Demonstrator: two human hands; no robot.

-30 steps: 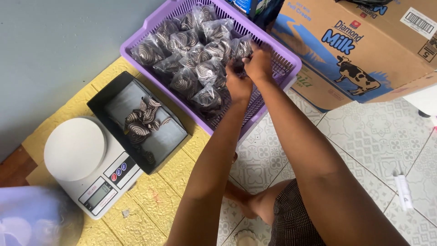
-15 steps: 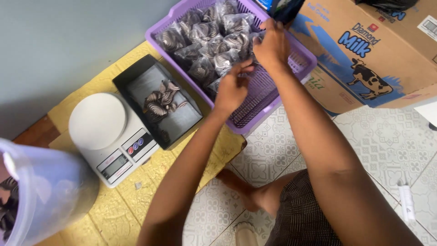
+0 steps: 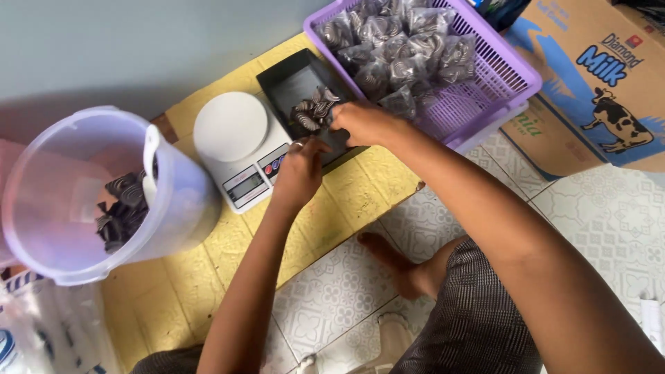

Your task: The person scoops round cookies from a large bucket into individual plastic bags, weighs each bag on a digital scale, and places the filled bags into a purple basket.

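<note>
A black tray (image 3: 291, 82) lies on a yellow mat and holds a small pile of dark striped pieces (image 3: 312, 111). My right hand (image 3: 367, 125) reaches into the tray, its fingertips closed on the edge of that pile. My left hand (image 3: 301, 170) hovers with curled fingers over the tray's near side, next to the white kitchen scale (image 3: 232, 135). Whether it grips anything is hidden. Behind the tray stands a purple plastic basket (image 3: 506, 76) with several clear packets of the same striped pieces (image 3: 402, 45).
At the left is a large clear plastic jug (image 3: 104, 194) with striped pieces in its bottom. A printed cardboard box (image 3: 603, 90) stands at the right behind the basket. The yellow mat (image 3: 180, 291) borders patterned floor tiles (image 3: 609, 208). My foot (image 3: 398, 266) rests on the tiles.
Both hands have left the purple basket and moved to the black tray. The view has shifted left, bringing the clear jug fully into sight.
</note>
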